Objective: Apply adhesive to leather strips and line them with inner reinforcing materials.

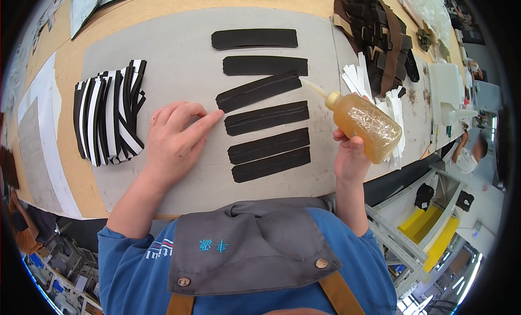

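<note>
My right hand (pixel 351 156) is wrapped round a clear squeeze bottle (pixel 367 125) of amber liquid, likely glue. The bottle tilts up and left, and its thin pale nozzle (pixel 315 88) ends close to the right end of a black strip (pixel 259 91). That strip lies at a slant, third from the far end in a column of several flat black strips. My left hand (pixel 176 133) rests on the grey board, empty, its index finger stretched to the left end of the slanted strip. A thin line runs lengthwise along the nearer strips, such as this black strip (pixel 267 118).
Left of my left hand lies a bundle of black and white strips (pixel 110 113). White strips (pixel 355 79) lie behind the bottle, with a heap of dark brown and black pieces (pixel 374 35) beyond. The grey board (pixel 163 49) covers part of the wooden table (pixel 179 3). Other people work farther off.
</note>
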